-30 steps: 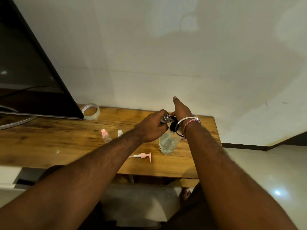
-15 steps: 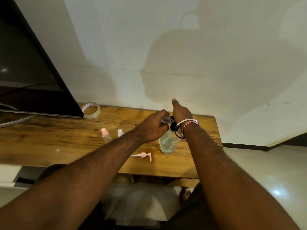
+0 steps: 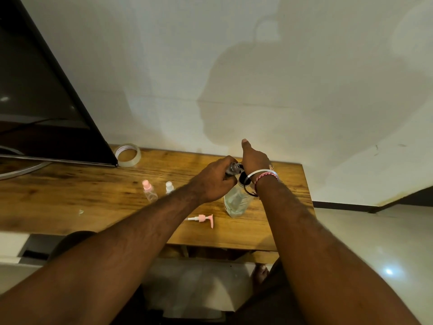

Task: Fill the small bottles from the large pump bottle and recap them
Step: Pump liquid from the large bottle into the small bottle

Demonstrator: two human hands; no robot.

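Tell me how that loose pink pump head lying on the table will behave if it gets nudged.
The pink pump head looks like small, thin plastic, so it probably slides easily on the wooden table. Its sideways spout likely keeps it from rolling far. It lies near the table's front edge, so a nudge might knock it off.

My wooden table (image 3: 70,198) bears a tape roll (image 3: 127,155) (clear, lying flat) just beside the dark screen (image 3: 35,102), below a pale wall (image 3: 210,66).

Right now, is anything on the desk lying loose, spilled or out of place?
One thing: a pink pump head lies on its side on the wooden desk, off any bottle, left of the large pump bottle. No spill is visible.
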